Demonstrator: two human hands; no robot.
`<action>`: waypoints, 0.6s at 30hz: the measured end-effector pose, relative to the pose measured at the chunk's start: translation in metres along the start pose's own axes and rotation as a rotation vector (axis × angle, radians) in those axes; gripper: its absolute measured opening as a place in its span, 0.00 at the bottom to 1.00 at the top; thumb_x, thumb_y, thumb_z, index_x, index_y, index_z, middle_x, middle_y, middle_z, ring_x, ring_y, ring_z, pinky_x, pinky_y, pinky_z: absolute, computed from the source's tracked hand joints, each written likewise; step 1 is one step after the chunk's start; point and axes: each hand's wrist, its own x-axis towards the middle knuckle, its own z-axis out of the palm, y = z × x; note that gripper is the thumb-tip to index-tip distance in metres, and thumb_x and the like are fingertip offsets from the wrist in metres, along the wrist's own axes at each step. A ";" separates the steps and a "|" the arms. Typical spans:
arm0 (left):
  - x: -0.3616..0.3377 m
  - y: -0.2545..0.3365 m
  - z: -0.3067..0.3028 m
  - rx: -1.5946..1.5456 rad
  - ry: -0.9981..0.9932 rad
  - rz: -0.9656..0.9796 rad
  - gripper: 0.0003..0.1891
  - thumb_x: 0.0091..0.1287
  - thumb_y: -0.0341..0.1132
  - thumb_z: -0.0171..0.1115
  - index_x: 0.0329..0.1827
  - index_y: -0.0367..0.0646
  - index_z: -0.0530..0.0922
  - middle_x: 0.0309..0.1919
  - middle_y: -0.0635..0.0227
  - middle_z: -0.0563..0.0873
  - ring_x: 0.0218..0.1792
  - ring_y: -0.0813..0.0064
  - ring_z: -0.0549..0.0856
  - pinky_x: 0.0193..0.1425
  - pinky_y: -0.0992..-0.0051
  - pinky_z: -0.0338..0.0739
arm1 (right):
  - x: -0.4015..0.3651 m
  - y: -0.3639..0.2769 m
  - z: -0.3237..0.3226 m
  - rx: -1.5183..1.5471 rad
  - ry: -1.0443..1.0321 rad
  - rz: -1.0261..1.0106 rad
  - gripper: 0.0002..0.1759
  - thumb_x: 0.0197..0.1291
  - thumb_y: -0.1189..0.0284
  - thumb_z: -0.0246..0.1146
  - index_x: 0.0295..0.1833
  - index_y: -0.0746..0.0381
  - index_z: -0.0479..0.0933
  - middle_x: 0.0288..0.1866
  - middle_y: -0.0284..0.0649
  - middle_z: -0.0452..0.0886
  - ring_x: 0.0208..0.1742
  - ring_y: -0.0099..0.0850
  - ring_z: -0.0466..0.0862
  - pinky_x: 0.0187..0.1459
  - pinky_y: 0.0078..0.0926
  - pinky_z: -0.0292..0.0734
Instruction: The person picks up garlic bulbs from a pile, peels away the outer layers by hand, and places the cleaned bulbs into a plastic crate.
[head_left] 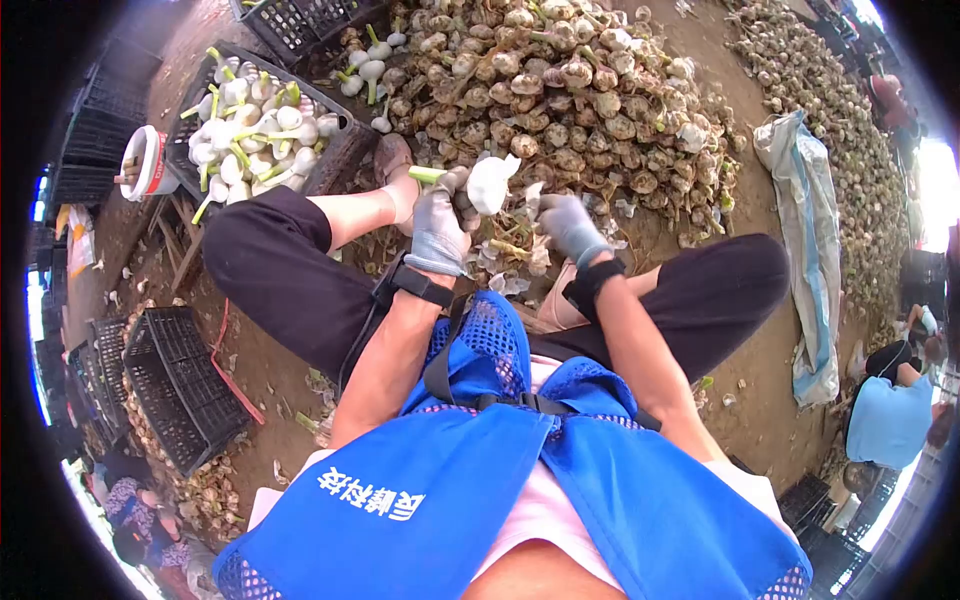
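My left hand point(440, 228), in a grey-white work glove, is closed around a garlic bulb point(489, 186). The bulb is white, with a short green stem pointing left and a loose flap of skin at its upper right. Just right of it, my right hand point(574, 230), gloved too, has its fingers curled together. A pale flake of garlic skin point(535, 193) shows at those fingertips. Beyond both hands rises a heap of unpeeled garlic point(560, 90), brown and dirt-covered. Loose peelings point(510, 285) lie on the ground beneath my hands.
A black crate point(345, 150) of cleaned white garlic stands at the left, beside a white bucket point(150, 165). Another black crate point(185, 385) lies tilted at lower left. A woven sack point(812, 260) stretches along the right. Other people sit at lower left and far right point(888, 420).
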 end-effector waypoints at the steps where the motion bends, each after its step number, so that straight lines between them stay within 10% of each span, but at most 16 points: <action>1: 0.000 0.001 -0.004 -0.020 0.021 -0.018 0.06 0.63 0.36 0.54 0.28 0.50 0.75 0.17 0.80 0.77 0.12 0.86 0.71 0.11 0.86 0.58 | 0.002 -0.026 0.000 0.280 0.011 0.277 0.16 0.51 0.74 0.55 0.48 0.62 0.73 0.44 0.49 0.79 0.44 0.43 0.80 0.46 0.33 0.74; 6: 0.004 -0.005 -0.010 0.600 0.037 0.488 0.05 0.56 0.29 0.62 0.31 0.36 0.77 0.21 0.74 0.78 0.20 0.85 0.72 0.22 0.82 0.67 | -0.020 -0.082 -0.065 0.401 0.214 0.071 0.19 0.48 0.73 0.57 0.48 0.64 0.75 0.39 0.54 0.79 0.42 0.49 0.79 0.46 0.33 0.74; 9: 0.003 0.010 -0.003 0.948 -0.067 0.302 0.04 0.55 0.29 0.61 0.29 0.37 0.77 0.20 0.72 0.78 0.19 0.83 0.73 0.22 0.81 0.69 | -0.011 -0.085 -0.035 -0.107 0.004 0.041 0.09 0.45 0.70 0.56 0.25 0.62 0.79 0.23 0.48 0.79 0.29 0.44 0.82 0.34 0.37 0.77; 11: 0.008 0.008 -0.014 0.548 -0.066 0.138 0.04 0.58 0.34 0.58 0.29 0.44 0.77 0.18 0.77 0.76 0.14 0.86 0.70 0.15 0.84 0.62 | -0.016 -0.057 0.010 0.455 -0.023 0.005 0.09 0.45 0.69 0.56 0.26 0.61 0.80 0.25 0.45 0.81 0.30 0.42 0.82 0.33 0.37 0.76; 13: 0.010 0.013 -0.002 -0.018 0.032 -0.208 0.05 0.62 0.36 0.54 0.31 0.48 0.77 0.16 0.79 0.74 0.12 0.87 0.67 0.13 0.86 0.55 | -0.021 -0.085 0.015 -0.060 -0.422 -0.099 0.10 0.45 0.66 0.57 0.29 0.59 0.81 0.29 0.44 0.82 0.32 0.42 0.83 0.34 0.38 0.76; 18: 0.032 0.018 -0.011 -0.297 0.230 -0.317 0.10 0.63 0.40 0.52 0.23 0.52 0.72 0.11 0.81 0.69 0.10 0.83 0.64 0.12 0.85 0.55 | 0.001 -0.072 0.022 0.095 -0.531 0.150 0.19 0.53 0.57 0.54 0.34 0.62 0.81 0.36 0.48 0.82 0.39 0.45 0.82 0.40 0.39 0.76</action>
